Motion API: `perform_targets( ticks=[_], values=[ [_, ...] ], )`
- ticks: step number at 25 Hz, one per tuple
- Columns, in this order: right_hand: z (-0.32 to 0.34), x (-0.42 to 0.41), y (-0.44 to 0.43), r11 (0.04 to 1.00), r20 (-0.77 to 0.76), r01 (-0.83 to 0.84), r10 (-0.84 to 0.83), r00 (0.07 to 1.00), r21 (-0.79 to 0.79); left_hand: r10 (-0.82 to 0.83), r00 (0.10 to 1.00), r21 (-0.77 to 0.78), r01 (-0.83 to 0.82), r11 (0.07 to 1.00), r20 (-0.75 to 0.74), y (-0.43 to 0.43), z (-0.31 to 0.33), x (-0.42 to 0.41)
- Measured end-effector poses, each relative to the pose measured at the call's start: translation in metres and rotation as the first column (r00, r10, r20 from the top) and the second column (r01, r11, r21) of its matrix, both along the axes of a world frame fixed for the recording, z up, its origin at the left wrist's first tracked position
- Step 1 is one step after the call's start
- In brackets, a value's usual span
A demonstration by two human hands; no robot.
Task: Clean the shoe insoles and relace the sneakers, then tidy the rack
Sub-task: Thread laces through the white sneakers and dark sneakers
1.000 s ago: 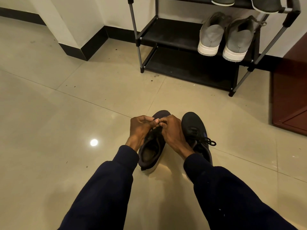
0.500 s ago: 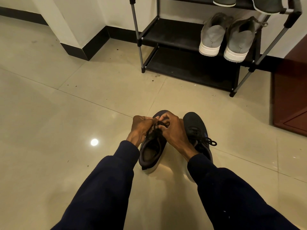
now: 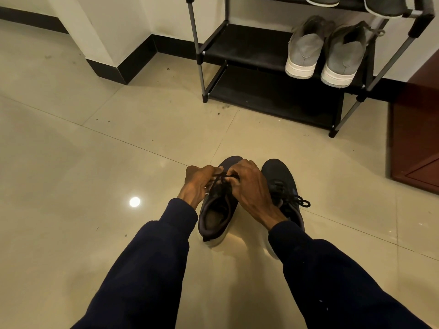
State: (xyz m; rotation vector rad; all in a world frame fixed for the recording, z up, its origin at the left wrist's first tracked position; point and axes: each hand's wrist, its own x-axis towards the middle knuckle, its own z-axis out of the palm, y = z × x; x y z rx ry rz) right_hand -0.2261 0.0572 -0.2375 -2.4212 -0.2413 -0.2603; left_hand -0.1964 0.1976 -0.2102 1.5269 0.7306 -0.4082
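Observation:
Two dark sneakers stand side by side on the tiled floor in front of me. The left sneaker [image 3: 217,214] has its mouth open toward me, and its black lace [image 3: 223,179] runs between my hands near the tongue. My left hand [image 3: 198,184] pinches one end of that lace, fingers curled. My right hand [image 3: 249,184] pinches the other end above the eyelets. The right sneaker [image 3: 283,186] is laced, with a tied bow [image 3: 300,201] lying over its side. My fingers hide the lace ends.
A black metal shoe rack [image 3: 247,47] stands against the far wall, holding a grey pair of sneakers [image 3: 325,51] on its middle shelf and more shoes above. A dark red door [image 3: 418,129] is at right. Grit specks lie on the floor by the rack.
My hands have drawn slightly apart over the left sneaker, pulling the lace between them. The sneakers have stayed in place.

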Motion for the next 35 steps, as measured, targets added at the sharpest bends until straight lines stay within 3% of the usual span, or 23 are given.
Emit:
perform_targets(
  ticks=[3, 6, 9, 11, 14, 16, 17, 19, 21, 24, 27, 30, 35],
  values=[
    [0.001, -0.006, -0.004, 0.995, 0.009, 0.041, -0.042, 0.999, 0.094, 0.04, 0.998, -0.018, -0.04, 0.999, -0.044, 0.005, -0.003, 0.0],
    [-0.001, -0.015, -0.02, 0.942, -0.084, 0.162, -0.143, 0.986, 0.293, 0.13, 0.987, -0.066, -0.137, 0.988, -0.091, 0.016, -0.007, 0.0],
    [-0.003, -0.029, -0.035, 0.904, -0.174, 0.239, -0.188, 0.967, 0.353, 0.189, 0.979, -0.065, -0.194, 0.979, -0.075, 0.023, -0.015, -0.008],
    [0.001, -0.035, -0.038, 0.916, -0.215, 0.252, -0.19, 0.958, 0.312, 0.136, 0.987, 0.084, -0.143, 0.986, 0.088, 0.021, -0.023, -0.016],
    [0.01, -0.039, -0.048, 0.979, -0.204, 0.195, -0.179, 0.962, 0.061, -0.227, 0.898, 0.445, 0.038, 0.895, 0.378, 0.013, -0.014, -0.039],
    [0.023, -0.047, -0.057, 0.98, -0.207, 0.155, -0.178, 0.962, -0.124, -0.427, 0.79, 0.609, 0.087, 0.789, 0.44, 0.013, -0.003, -0.059],
    [0.032, -0.05, -0.062, 0.97, -0.247, 0.131, -0.181, 0.952, -0.205, -0.528, 0.756, 0.701, 0.13, 0.702, 0.388, 0.014, -0.001, -0.067],
    [0.048, -0.059, -0.072, 0.907, -0.354, 0.056, -0.22, 0.909, -0.418, -0.699, 0.699, 0.87, 0.243, 0.43, 0.15, 0.014, 0.001, -0.083],
    [0.055, -0.069, -0.078, 0.83, -0.513, -0.111, -0.227, 0.828, -0.547, -0.781, 0.613, 0.914, 0.375, 0.157, -0.117, 0.011, 0.002, -0.098],
    [0.042, -0.09, -0.079, 0.767, -0.686, -0.325, -0.198, 0.7, -0.553, -0.821, 0.465, 0.867, 0.492, -0.072, -0.332, 0.007, -0.001, -0.114],
    [0.021, -0.109, -0.079, 0.707, -0.526, -0.276, -0.157, 0.836, -0.651, -0.834, 0.383, 0.875, 0.432, -0.217, -0.396, 0.002, -0.013, -0.119],
    [0.011, -0.115, -0.079, 0.683, -0.326, -0.174, -0.099, 0.94, -0.71, -0.854, 0.404, 0.915, 0.361, -0.182, -0.329, -0.005, -0.029, -0.12],
    [0.005, -0.097, -0.075, 0.702, -0.186, -0.016, -0.167, 0.968, -0.712, -0.851, 0.526, 0.987, 0.136, 0.086, 0.001, -0.022, -0.055, -0.106]
  ],
)
